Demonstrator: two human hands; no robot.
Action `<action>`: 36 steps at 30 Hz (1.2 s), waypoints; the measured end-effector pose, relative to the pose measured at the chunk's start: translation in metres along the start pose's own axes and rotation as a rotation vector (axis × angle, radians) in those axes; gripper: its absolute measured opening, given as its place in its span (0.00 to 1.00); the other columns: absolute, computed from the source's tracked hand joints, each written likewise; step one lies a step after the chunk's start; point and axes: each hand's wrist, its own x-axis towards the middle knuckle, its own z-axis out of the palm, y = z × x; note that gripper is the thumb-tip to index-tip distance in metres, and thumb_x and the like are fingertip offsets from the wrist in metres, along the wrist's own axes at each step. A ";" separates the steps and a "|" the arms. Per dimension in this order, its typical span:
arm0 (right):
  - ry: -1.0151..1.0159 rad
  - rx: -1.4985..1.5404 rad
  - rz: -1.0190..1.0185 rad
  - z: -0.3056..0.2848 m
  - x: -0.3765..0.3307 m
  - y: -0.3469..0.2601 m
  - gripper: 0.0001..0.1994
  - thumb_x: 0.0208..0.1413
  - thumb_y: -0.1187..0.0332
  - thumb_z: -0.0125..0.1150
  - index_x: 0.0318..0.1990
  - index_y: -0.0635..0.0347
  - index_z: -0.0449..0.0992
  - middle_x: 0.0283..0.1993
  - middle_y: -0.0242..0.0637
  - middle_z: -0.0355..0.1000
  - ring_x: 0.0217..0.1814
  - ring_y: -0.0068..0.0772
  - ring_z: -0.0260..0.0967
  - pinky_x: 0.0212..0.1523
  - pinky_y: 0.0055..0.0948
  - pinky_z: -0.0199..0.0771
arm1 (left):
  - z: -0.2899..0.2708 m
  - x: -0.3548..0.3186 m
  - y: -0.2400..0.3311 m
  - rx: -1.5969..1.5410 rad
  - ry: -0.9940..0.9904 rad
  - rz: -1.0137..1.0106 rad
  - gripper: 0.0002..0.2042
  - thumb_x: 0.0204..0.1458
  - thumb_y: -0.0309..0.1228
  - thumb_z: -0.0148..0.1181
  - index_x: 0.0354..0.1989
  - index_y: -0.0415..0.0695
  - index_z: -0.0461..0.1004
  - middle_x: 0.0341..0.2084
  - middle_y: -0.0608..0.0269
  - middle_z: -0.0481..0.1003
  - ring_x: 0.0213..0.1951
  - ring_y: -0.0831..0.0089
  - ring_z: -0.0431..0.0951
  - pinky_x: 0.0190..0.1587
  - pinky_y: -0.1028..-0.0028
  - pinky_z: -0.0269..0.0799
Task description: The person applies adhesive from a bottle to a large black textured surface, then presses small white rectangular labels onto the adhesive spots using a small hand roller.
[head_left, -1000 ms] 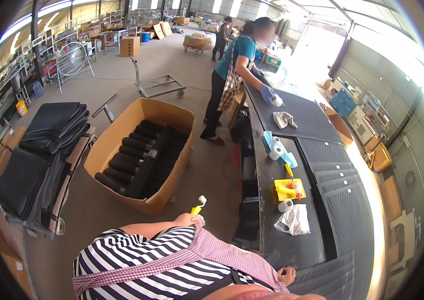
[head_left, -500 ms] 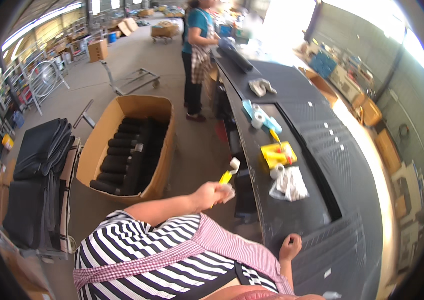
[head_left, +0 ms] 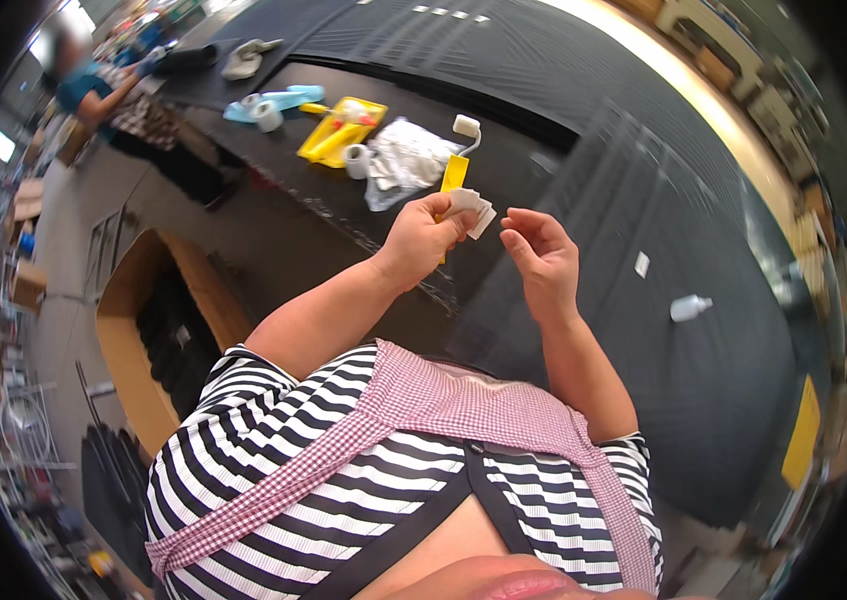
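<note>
My left hand [head_left: 422, 238] grips a small paint roller [head_left: 455, 172] with a yellow handle and white head, together with several small white labels [head_left: 482, 213]. The labels stick out between thumb and fingers. Just to the right, my right hand [head_left: 549, 262] is raised with thumb and fingers curved and apart, nothing visible in them. Both hands are above a table covered in black sheet material [head_left: 604, 240]. Beyond the left hand lie a clear bag with white pieces [head_left: 412, 155], a white roll [head_left: 357, 160] and a yellow tray [head_left: 329, 145].
A white bottle [head_left: 689, 308] and a loose label [head_left: 642, 264] lie on the black sheets at right. Farther left on the table are a blue strip with a roll [head_left: 268, 115] and a cloth [head_left: 247, 60]. A cardboard box [head_left: 122, 330] stands left; a co-worker [head_left: 134, 120] stands beyond.
My body has turned right toward the table. My left hand has brought the roller from beside the table to above it, and my right hand has risen near the labels, its fingers opening.
</note>
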 end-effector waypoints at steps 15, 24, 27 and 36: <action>0.177 0.111 0.104 -0.159 -0.051 0.020 0.02 0.56 0.77 0.63 0.35 0.65 0.77 0.32 0.34 0.76 0.34 0.21 0.73 0.40 0.21 0.74 | 0.140 0.021 -0.070 -0.075 -0.183 -0.281 0.10 0.56 0.31 0.64 0.41 0.38 0.78 0.28 0.68 0.75 0.29 0.82 0.69 0.33 0.79 0.65; 0.182 -0.397 0.181 -0.245 -0.029 0.075 0.02 0.55 0.76 0.61 0.32 0.64 0.75 0.27 0.30 0.74 0.29 0.17 0.70 0.32 0.21 0.69 | 0.112 0.031 -0.159 0.273 -0.115 0.012 0.06 0.55 0.29 0.65 0.34 0.38 0.80 0.40 0.63 0.72 0.42 0.71 0.74 0.47 0.75 0.69; 0.216 -0.599 0.125 -0.264 0.005 0.085 0.02 0.51 0.74 0.63 0.29 0.62 0.76 0.28 0.35 0.75 0.30 0.28 0.72 0.35 0.27 0.71 | 0.106 0.033 -0.179 0.502 -0.177 0.192 0.04 0.53 0.28 0.66 0.34 0.42 0.81 0.39 0.60 0.73 0.42 0.67 0.75 0.47 0.73 0.70; 0.506 -1.218 -0.108 -0.291 0.071 0.109 0.03 0.42 0.67 0.68 0.22 0.51 0.80 0.40 0.29 0.74 0.49 0.37 0.70 0.52 0.40 0.63 | 0.115 0.025 -0.176 0.593 -0.163 0.379 0.06 0.46 0.22 0.69 0.33 0.44 0.81 0.41 0.56 0.73 0.38 0.61 0.77 0.42 0.69 0.74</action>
